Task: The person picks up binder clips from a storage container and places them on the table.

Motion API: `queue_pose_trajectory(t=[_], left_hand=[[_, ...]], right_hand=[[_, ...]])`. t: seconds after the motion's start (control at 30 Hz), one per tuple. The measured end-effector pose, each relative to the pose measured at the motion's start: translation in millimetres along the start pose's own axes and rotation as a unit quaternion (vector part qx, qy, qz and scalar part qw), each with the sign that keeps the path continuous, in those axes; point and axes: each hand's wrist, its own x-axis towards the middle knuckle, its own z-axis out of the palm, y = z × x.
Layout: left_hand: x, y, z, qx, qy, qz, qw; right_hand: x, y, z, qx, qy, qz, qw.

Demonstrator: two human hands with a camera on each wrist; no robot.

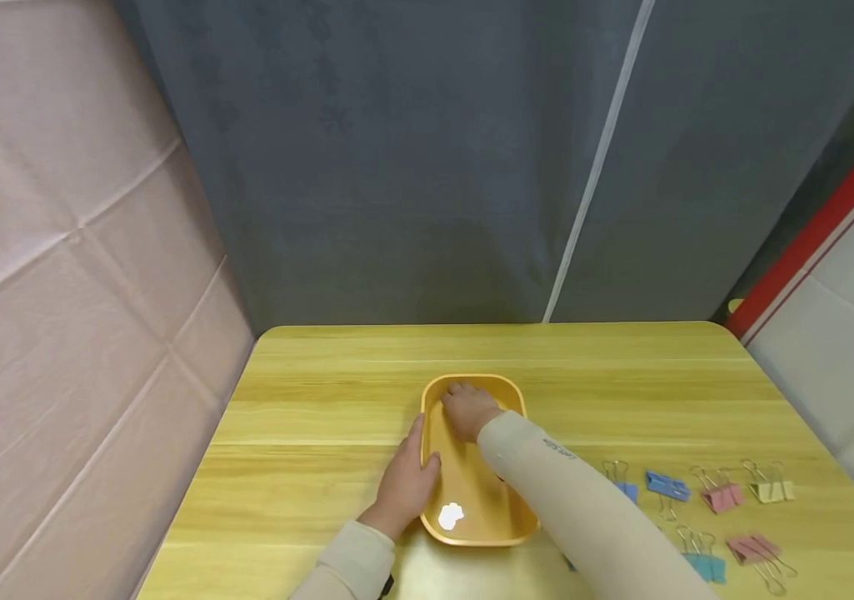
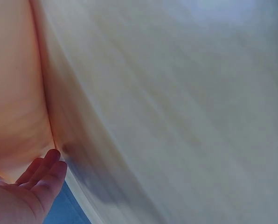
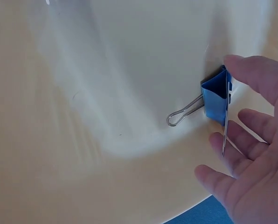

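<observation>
A yellow-orange tray [image 1: 471,533] with rounded corners stands on the table. My left hand [image 1: 406,479] grips its left side, the fingers along the outside and the thumb over the rim. The left wrist view shows the fingertips low against the tray's outer wall. My right hand [image 1: 467,410] reaches into the tray's far end. In the right wrist view a blue binder clip [image 3: 215,102] is between its thumb and fingers, the thumb at the top edge. One wire handle points away from the hand; the other lies along the fingers. The head view hides this clip behind the hand.
On the table [image 1: 307,433], right of the tray, lie several binder clips, among them a blue clip [image 1: 668,486], a pink clip [image 1: 723,497], a pale yellow clip [image 1: 771,490] and a teal clip [image 1: 707,567]. The right forearm partly covers this group. A dark curtain [image 1: 397,167] hangs behind.
</observation>
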Motion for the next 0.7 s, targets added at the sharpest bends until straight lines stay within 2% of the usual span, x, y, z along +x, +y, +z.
queue_pose_trajectory(t=[0.3, 0.7], left_hand=[[0.0, 0.8, 2.9, 0.004, 0.004, 0.002, 1.0], [-2.3, 3.8, 4.3, 0.0, 0.002, 0.0, 1.0]], right_hand=[[3.0, 2.3, 3.9, 0.03, -0.007, 0.023, 0.9993], [0.5, 7.4, 4.4, 0.082, -0.044, 0.059, 0.9939]])
